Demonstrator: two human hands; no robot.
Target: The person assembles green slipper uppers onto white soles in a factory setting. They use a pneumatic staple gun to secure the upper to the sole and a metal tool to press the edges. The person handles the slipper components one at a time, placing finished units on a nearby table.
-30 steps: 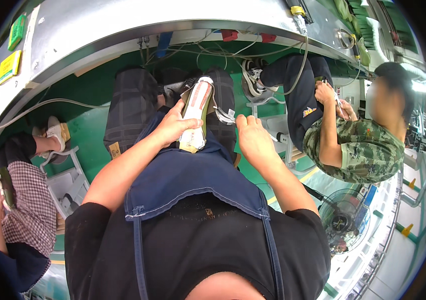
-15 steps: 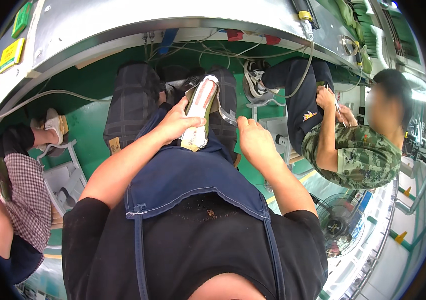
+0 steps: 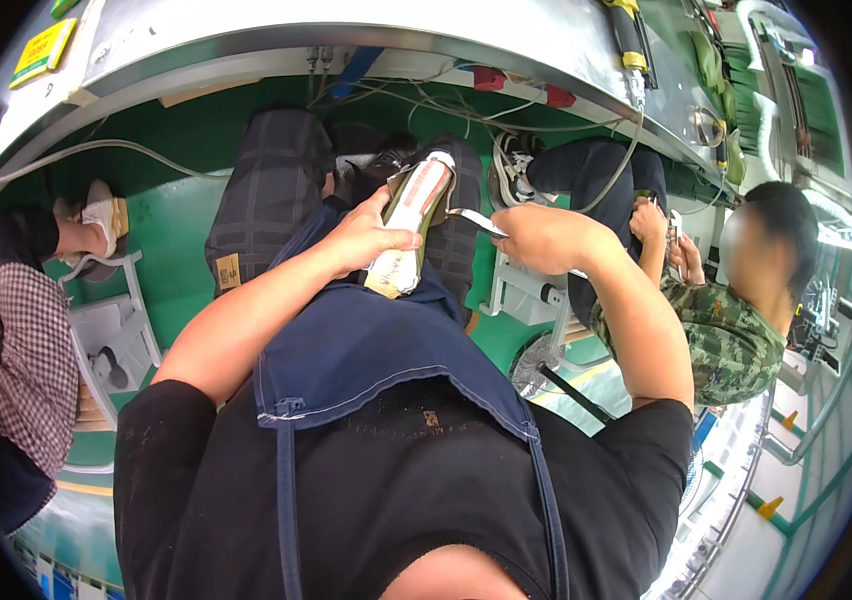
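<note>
Across my lap lies a shoe upper on a last [image 3: 408,221], its white underside with a reddish patch turned up and olive-green fabric along the sides. My left hand [image 3: 369,238] is closed round its left side, thumb pressed across the underside. Beside the right edge, my right hand [image 3: 543,238] is closed on a flat, silvery-white strip-like piece [image 3: 478,220]. That piece reaches toward the shoe's loose edge near the far end; whether it is a tool or a strip of material I cannot make out. My fingers hide its near end. A navy apron [image 3: 376,350] is under the shoe.
Ahead runs a metal workbench [image 3: 276,35], with a yellow box [image 3: 43,53] at its left. Cables [image 3: 426,98] hang below it. To the right sits a co-worker in a camouflage shirt [image 3: 731,340]; another in a checked garment [image 3: 31,350] sits left. A plastic stool [image 3: 111,335] stands beside that one.
My right hand has moved right and its elbow has swung outward, the silvery piece going with it. The left hand still holds the shoe, which has shifted slightly. The whole view has tilted a little.
</note>
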